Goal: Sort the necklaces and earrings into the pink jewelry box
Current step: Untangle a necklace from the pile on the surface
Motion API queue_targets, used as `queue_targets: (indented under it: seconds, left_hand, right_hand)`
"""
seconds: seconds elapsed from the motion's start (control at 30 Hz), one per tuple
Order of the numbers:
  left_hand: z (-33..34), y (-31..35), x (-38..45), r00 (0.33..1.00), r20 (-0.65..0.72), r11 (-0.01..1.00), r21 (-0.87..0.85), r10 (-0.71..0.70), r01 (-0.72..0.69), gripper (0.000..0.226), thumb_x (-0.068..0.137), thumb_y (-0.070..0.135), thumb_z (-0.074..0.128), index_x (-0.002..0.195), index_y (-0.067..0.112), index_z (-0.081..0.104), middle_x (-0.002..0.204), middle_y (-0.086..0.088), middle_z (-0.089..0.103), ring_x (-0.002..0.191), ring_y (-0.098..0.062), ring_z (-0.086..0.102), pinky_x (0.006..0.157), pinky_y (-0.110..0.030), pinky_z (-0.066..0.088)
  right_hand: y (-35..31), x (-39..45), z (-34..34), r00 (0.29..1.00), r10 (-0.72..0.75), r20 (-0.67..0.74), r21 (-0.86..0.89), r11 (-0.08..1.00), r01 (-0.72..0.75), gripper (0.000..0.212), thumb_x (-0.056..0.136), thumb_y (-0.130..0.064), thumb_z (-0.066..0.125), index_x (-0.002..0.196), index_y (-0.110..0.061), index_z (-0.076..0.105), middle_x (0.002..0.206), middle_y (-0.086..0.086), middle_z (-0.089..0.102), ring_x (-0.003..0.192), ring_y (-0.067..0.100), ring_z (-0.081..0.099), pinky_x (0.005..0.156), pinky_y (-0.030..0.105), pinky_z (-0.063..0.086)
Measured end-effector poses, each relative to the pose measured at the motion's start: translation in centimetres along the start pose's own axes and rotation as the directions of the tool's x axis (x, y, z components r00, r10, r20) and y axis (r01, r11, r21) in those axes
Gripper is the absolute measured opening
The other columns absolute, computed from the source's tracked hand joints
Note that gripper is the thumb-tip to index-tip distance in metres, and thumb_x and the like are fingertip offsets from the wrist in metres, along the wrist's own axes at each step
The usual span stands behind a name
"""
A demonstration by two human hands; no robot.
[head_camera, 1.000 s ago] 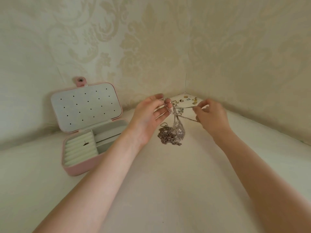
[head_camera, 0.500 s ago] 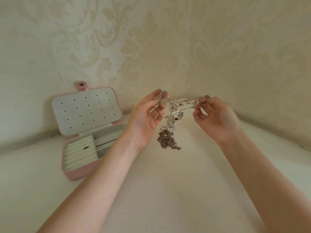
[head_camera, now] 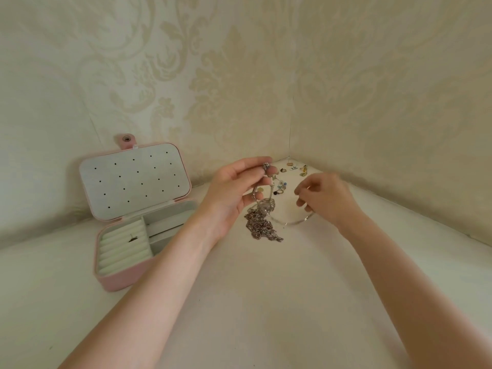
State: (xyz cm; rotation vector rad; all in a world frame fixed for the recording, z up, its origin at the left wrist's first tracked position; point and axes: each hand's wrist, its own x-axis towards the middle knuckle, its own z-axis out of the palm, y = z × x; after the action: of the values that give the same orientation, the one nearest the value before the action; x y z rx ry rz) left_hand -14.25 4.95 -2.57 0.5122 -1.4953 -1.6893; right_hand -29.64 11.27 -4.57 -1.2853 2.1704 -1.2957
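Both forearms reach forward over the white surface [head_camera: 266, 302] toward the wall corner. The left hand [head_camera: 234, 193] is raised, palm turned to the right, and its thumb and fingers pinch the upper part of a silver necklace [head_camera: 262, 222] near a small clasp. From this pinch the chain hangs down and gathers in a tangled heap on the surface, at about 5 o'clock from the left hand and just beside it. The right hand [head_camera: 324, 199] has its fingers curled; a thin loop of chain runs up to it from below, but I cannot tell whether the fingertips really pinch it. Small earrings [head_camera: 282, 186] lie scattered between the hands and at 12 o'clock from them, into the corner. The pink jewelry box [head_camera: 125, 278] stands open at 9 o'clock from the left hand, well apart, with its dotted lid upright and one small dark piece on the ring rolls.
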Motion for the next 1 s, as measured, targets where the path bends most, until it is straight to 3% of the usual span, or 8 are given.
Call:
queue_targets:
  seconds: [0.07, 0.13, 0.23, 0.3, 0.33, 0.67, 0.87, 1.0]
  left_hand:
    - [-0.1, -0.3, 0.0, 1.000, 0.023, 0.996, 0.093, 0.015, -0.017, 0.019, 0.091, 0.003, 0.051, 0.100, 0.011, 0.065, 0.082, 0.002, 0.071, 0.067, -0.001, 0.061, 0.053, -0.014, 0.047]
    - [-0.2, -0.6, 0.0, 0.999, 0.035, 0.984, 0.174, 0.020, -0.026, 0.018, 0.091, 0.004, 0.053, 0.100, 0.012, 0.065, 0.082, 0.002, 0.071, 0.070, -0.002, 0.062, 0.054, -0.015, 0.048]
    - [-0.2, -0.9, 0.1, 1.000, 0.016, 0.969, 0.245, 0.021, -0.024, 0.017, 0.090, 0.003, 0.053, 0.098, 0.013, 0.064, 0.080, 0.001, 0.070, 0.070, -0.001, 0.063, 0.056, -0.015, 0.049]
    - [-0.2, -1.1, 0.3, 1.000, -0.001, 0.964, 0.266, 0.021, -0.020, 0.017, 0.090, 0.002, 0.053, 0.099, 0.012, 0.063, 0.081, -0.001, 0.069, 0.068, 0.000, 0.063, 0.057, -0.015, 0.050]
    - [-0.2, -1.2, 0.4, 1.000, -0.004, 0.960, 0.279, 0.022, -0.020, 0.017, 0.090, 0.002, 0.053, 0.100, 0.011, 0.063, 0.082, -0.002, 0.069, 0.067, 0.000, 0.064, 0.059, -0.015, 0.050]
    - [-0.5, -1.8, 0.7, 0.990, 0.050, 0.847, 0.513, 0.133, -0.140, 0.016, 0.086, 0.003, 0.059, 0.084, 0.018, 0.056, 0.070, 0.007, 0.069, 0.066, -0.001, 0.062, 0.068, -0.013, 0.048]
    - [-0.5, -2.0, 0.8, 0.979, 0.105, 0.739, 0.643, 0.174, -0.201, 0.018, 0.083, 0.005, 0.064, 0.078, 0.022, 0.060, 0.071, 0.009, 0.067, 0.064, 0.003, 0.061, 0.066, -0.009, 0.045]
    - [-0.5, -2.2, 0.9, 0.958, 0.118, 0.579, 0.775, 0.261, -0.253, 0.008, 0.077, 0.008, 0.069, 0.078, 0.016, 0.069, 0.070, 0.013, 0.065, 0.066, 0.002, 0.061, 0.068, -0.011, 0.047]
  right_hand:
    - [0.3, 0.0, 0.3, 0.997, -0.039, 0.060, -0.286, 0.957, 0.055, 0.016, 0.084, -0.010, 0.051, 0.080, -0.015, 0.066, 0.080, 0.004, 0.068, 0.072, 0.021, 0.058, 0.067, 0.029, 0.047]
    - [0.3, -0.1, 0.3, 0.991, -0.117, 0.072, -0.388, 0.912, 0.136, 0.016, 0.084, -0.013, 0.054, 0.084, -0.017, 0.070, 0.086, -0.001, 0.066, 0.079, 0.019, 0.058, 0.067, 0.024, 0.043]
    - [-0.9, -0.5, 0.1, 0.958, -0.282, -0.040, -0.026, 0.959, 0.282, 0.014, 0.085, -0.009, 0.060, 0.082, -0.016, 0.072, 0.072, -0.013, 0.062, 0.063, 0.004, 0.054, 0.059, 0.006, 0.039]
    - [-1.8, -0.8, -0.1, 0.962, -0.264, -0.066, 0.310, 0.911, 0.271, 0.014, 0.083, -0.004, 0.062, 0.079, -0.015, 0.071, 0.068, -0.009, 0.063, 0.053, 0.000, 0.053, 0.057, 0.008, 0.042]
    - [-2.0, -1.0, -0.1, 0.966, -0.254, -0.055, 0.358, 0.898, 0.256, 0.013, 0.083, -0.004, 0.063, 0.078, -0.013, 0.070, 0.067, -0.007, 0.063, 0.050, -0.002, 0.052, 0.055, 0.010, 0.043]
    - [-1.3, -1.3, 0.5, 0.980, -0.190, 0.067, 0.399, 0.905, 0.148, 0.010, 0.081, -0.009, 0.068, 0.072, -0.013, 0.072, 0.071, 0.001, 0.071, 0.055, 0.005, 0.046, 0.060, 0.025, 0.042]
    - [-1.1, -1.1, 0.7, 0.989, -0.129, 0.069, 0.347, 0.933, 0.098, 0.017, 0.080, -0.004, 0.066, 0.067, -0.016, 0.067, 0.061, -0.002, 0.063, 0.045, 0.004, 0.045, 0.054, 0.018, 0.041]
    - [-1.0, -0.9, 1.3, 0.988, -0.147, 0.052, 0.216, 0.967, 0.132, 0.019, 0.077, -0.006, 0.066, 0.063, -0.018, 0.062, 0.060, -0.003, 0.057, 0.049, 0.005, 0.046, 0.052, 0.014, 0.038]
